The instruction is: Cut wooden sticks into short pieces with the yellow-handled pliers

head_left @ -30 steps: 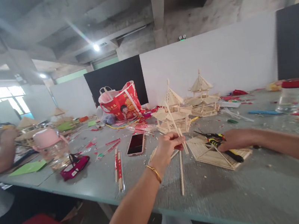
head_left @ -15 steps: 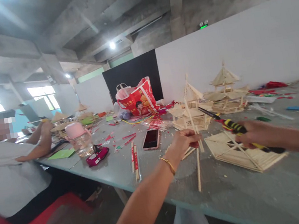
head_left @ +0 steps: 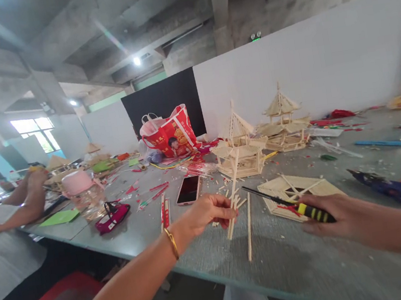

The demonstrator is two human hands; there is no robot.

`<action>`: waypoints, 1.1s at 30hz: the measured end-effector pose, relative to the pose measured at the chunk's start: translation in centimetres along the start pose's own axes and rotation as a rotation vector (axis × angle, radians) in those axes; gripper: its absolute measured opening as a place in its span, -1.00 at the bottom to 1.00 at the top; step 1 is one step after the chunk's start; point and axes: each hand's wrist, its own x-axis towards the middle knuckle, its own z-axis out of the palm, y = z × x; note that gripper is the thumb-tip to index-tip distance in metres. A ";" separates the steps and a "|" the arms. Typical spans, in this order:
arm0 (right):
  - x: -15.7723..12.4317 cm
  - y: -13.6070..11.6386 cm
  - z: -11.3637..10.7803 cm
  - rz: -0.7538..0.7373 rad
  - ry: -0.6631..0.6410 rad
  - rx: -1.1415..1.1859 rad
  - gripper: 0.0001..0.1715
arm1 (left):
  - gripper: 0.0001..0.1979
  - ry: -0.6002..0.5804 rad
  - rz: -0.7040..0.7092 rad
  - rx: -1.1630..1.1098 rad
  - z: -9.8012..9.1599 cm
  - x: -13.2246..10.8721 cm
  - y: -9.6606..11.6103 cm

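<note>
Pinched between the fingers of my left hand [head_left: 214, 212] are thin wooden sticks [head_left: 233, 185], held at a slant above the table. My right hand [head_left: 328, 213] is closed around the yellow and black handle of a tool [head_left: 315, 212], whose long dark tip points left toward the sticks. One loose stick [head_left: 250, 228] lies on the table between my hands. Behind my right hand is a flat wooden stick panel [head_left: 273, 204] with loose sticks on it. Farther back stands a pagoda model [head_left: 241, 156] made of sticks, with a second model [head_left: 284, 129] to its right.
A phone [head_left: 188, 190], wrapped sticks [head_left: 165, 214], a magenta pouch [head_left: 113, 218] and a pink-lidded bottle [head_left: 83, 191] lie to the left. Blue pliers [head_left: 392, 185] are at the right. A red bag [head_left: 171, 137] stands behind. Another person [head_left: 5, 241] sits at far left.
The view has turned right, bringing the blue pliers into sight. My left hand has lowered the sticks, and one stick now lies apart on the table. The tool has moved off the panel's far side.
</note>
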 end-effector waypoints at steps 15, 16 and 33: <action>-0.5 -0.9 0.0 -0.036 -0.154 0.054 -0.10 | -0.73 -0.119 -0.042 -0.043 1.0 0.5 -0.1; -0.6 -0.9 0.0 -0.037 -0.159 0.060 -0.10 | -0.73 -0.122 -0.042 -0.038 1.0 0.5 -0.1; -0.6 -0.9 0.8 -0.082 -0.106 0.110 -0.34 | -0.70 -0.133 -0.062 -0.019 1.3 0.7 -0.1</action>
